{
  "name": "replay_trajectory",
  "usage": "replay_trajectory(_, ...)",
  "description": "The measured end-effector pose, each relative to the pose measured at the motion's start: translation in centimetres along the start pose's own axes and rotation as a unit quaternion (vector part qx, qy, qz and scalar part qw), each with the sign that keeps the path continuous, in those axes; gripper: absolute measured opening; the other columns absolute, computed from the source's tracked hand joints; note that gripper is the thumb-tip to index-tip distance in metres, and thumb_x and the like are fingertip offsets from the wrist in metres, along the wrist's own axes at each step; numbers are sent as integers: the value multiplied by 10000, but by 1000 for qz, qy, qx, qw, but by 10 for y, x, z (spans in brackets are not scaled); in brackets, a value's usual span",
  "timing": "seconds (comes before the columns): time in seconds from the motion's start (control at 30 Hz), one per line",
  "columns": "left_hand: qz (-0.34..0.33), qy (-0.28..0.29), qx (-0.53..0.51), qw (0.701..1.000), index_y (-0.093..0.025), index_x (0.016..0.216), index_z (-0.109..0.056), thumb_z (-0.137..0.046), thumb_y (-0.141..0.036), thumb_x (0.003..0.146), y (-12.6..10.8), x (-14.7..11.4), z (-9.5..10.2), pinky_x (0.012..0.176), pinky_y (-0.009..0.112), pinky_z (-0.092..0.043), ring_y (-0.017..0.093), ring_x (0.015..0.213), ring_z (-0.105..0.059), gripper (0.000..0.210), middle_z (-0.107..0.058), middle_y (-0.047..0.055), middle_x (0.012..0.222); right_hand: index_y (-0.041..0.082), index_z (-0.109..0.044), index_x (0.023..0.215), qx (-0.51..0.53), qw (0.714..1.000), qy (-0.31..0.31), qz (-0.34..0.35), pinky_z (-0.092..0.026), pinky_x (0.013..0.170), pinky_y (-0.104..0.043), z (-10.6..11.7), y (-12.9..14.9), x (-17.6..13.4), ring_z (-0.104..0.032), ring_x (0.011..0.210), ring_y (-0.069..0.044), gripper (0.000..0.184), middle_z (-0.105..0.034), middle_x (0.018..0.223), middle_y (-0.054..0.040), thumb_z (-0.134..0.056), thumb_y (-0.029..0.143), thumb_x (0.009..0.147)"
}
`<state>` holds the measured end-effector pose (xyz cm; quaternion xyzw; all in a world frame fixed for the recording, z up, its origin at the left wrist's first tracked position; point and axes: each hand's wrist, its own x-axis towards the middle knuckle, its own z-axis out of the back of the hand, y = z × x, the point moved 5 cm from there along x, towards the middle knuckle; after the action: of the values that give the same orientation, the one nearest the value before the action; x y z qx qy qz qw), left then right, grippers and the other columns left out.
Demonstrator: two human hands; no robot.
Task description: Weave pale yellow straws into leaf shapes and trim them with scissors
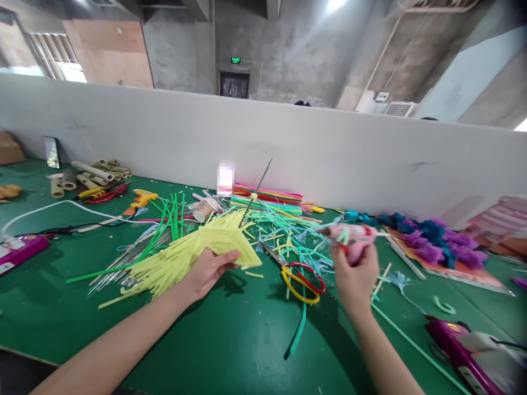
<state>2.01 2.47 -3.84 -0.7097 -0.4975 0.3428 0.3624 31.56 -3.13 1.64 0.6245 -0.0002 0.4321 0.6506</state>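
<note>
My left hand (212,269) is closed, thumb on top, on a flat, pointed piece of yellow pipe cleaners (222,240) laid side by side. Loose yellow pipe cleaners (160,269) lie in a pile beneath and left of it. A thin dark green stem (260,178) with a small yellow knot rises behind the piece; whether they are joined I cannot tell. My right hand (357,277) is wrapped round a pink hot glue gun (353,235), held above the table with its nozzle toward the left. Red-and-yellow-handled scissors (294,274) rest on the table between my hands.
Coloured pipe cleaners (272,200) are bundled at the back by a white partition (164,126). A yellow glue gun (144,198), pliers (102,192) and bamboo tubes (99,171) lie left. Purple and teal fuzzy pieces (436,241) and a magenta power strip (457,348) are right.
</note>
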Motion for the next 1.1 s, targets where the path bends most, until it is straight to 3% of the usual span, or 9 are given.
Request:
replay_trajectory(0.1,16,-12,-33,999,-115,758,-728,-837,-180,599,0,1,3,568,211,-555,105,579,-631,204,-709,26,739,165,-552,827,28,994,101,-12,-360,475,-226,-26,2,-24,-378,519,-101,303,-471,621,49,-645,437,729)
replay_trajectory(0.2,27,-34,-65,997,-107,735,-735,-837,-144,586,1,2,9,580,201,-563,105,594,-633,184,-708,21,726,163,-534,767,22,989,137,-43,-385,488,-237,-39,-6,-38,-424,517,-112,293,-504,593,43,-664,414,691)
replay_trajectory(0.67,39,-46,-74,995,-94,714,-740,-786,-82,635,0,0,10,613,209,-568,118,634,-641,91,-715,33,724,233,-398,514,-90,989,116,2,-326,415,-250,-44,-11,-44,-432,412,-134,356,-469,426,27,-635,483,602)
replay_trajectory(1.1,41,-47,-70,996,-82,727,-745,-805,-100,620,2,2,13,619,205,-574,122,653,-647,124,-716,34,741,233,-377,495,-132,983,113,54,-307,430,-245,-43,-5,-45,-402,400,-122,334,-421,405,37,-591,444,640)
